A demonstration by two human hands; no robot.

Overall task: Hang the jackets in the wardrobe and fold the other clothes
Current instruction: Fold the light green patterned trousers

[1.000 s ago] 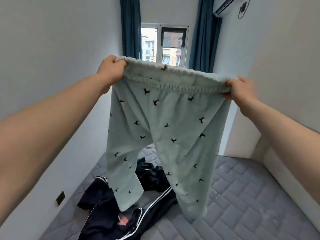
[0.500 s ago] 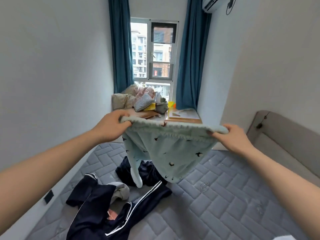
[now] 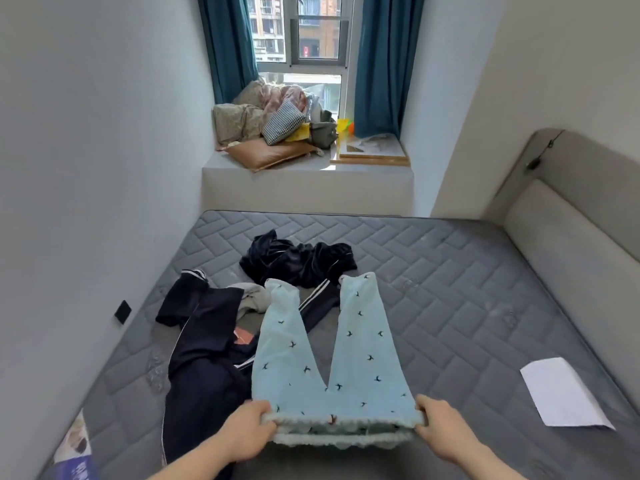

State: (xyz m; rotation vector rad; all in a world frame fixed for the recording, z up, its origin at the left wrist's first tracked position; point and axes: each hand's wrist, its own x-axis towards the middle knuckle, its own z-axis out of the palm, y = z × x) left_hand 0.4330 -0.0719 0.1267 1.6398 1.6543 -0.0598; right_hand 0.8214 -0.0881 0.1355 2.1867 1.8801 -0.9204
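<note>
Now two hands [image 3: 247, 432] on one pair of trousers [image 3: 325, 355].

White walls [image 3: 86, 133], daylit window [image 3: 311, 39], teal curtains [image 3: 377, 64], grey mattress [image 3: 450, 289], padded headboard [image 3: 571, 220]

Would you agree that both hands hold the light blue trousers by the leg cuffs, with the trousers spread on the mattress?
Not quite: in the head view the left hand and right hand hold the light blue trousers by the waistband, not the cuffs; the trousers do lie spread on the mattress.

Single head cam, fwd-down over mattress [image 3: 450, 306], facing window [image 3: 311, 46].
</note>
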